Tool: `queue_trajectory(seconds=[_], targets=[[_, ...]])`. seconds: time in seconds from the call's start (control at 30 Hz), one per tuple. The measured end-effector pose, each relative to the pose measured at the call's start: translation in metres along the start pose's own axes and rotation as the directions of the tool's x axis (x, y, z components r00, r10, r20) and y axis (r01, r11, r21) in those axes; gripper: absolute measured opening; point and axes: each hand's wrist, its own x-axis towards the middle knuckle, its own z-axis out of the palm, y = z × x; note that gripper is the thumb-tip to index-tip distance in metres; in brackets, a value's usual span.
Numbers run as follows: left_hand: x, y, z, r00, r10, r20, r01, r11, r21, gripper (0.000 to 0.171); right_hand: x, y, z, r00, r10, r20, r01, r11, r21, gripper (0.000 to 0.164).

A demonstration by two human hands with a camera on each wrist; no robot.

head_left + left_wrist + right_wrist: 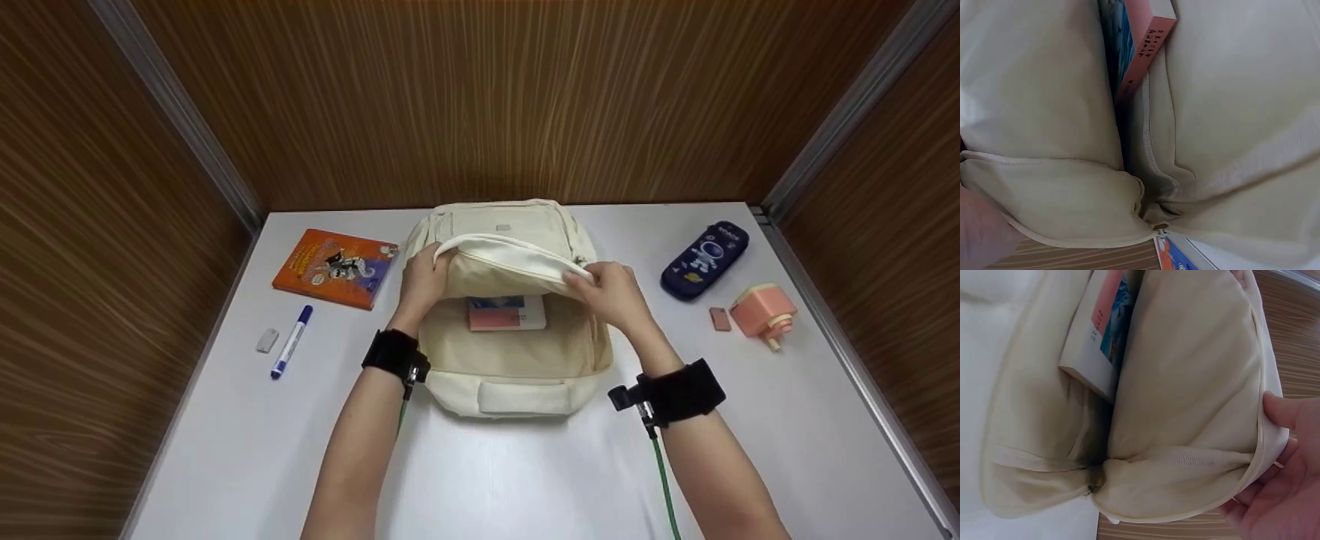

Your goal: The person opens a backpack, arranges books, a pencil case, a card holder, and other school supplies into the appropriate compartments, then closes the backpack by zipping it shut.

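Note:
A cream backpack [510, 401] lies on the white table with its main compartment unzipped. Its front flap is held up at both sides. The left hand [424, 283] grips the flap's edge on the left; in the left wrist view only a blurred part of that hand [985, 230] shows. On the right side, the right hand [615, 294] pinches the flap's rim between thumb and fingers, as the right hand [1283, 467] shows close up. Inside the compartment is a book [506, 313] with a pink, white and blue cover; its lower part is tucked into the bag in the wrist views.
Left of the bag lie an orange and purple book [335, 268], a blue-capped marker [292, 342] and a grey eraser [267, 340]. To the right are a dark blue pencil case [705, 260], a pink eraser [720, 319] and a pink pencil sharpener [763, 311]. Wood-grain panels surround the table.

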Motion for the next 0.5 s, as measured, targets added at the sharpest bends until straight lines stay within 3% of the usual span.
queue_trajectory(seconds=[0.17,0.3,0.4,0.5], targets=[[0.004,-0.001,-0.007,1.0,-0.024,-0.013,0.022,0.995,-0.099,0.029,-0.005,-0.003,-0.008,0.991,-0.121,0.055,0.114,0.985,0.126,0.028],[0.008,-0.003,-0.009,0.999,-0.033,-0.027,0.028,0.987,-0.161,0.028,-0.002,0.008,-0.009,0.975,-0.216,0.055,0.193,0.943,0.271,0.018],[0.01,-0.004,-0.009,0.998,-0.044,-0.036,0.036,0.982,-0.184,0.028,0.003,0.024,-0.003,0.973,-0.223,0.056,0.188,0.911,0.367,0.023],[0.011,-0.004,-0.01,0.998,-0.051,-0.04,0.043,0.984,-0.174,0.028,0.007,0.035,0.007,0.982,-0.183,0.037,0.156,0.915,0.373,0.023]])
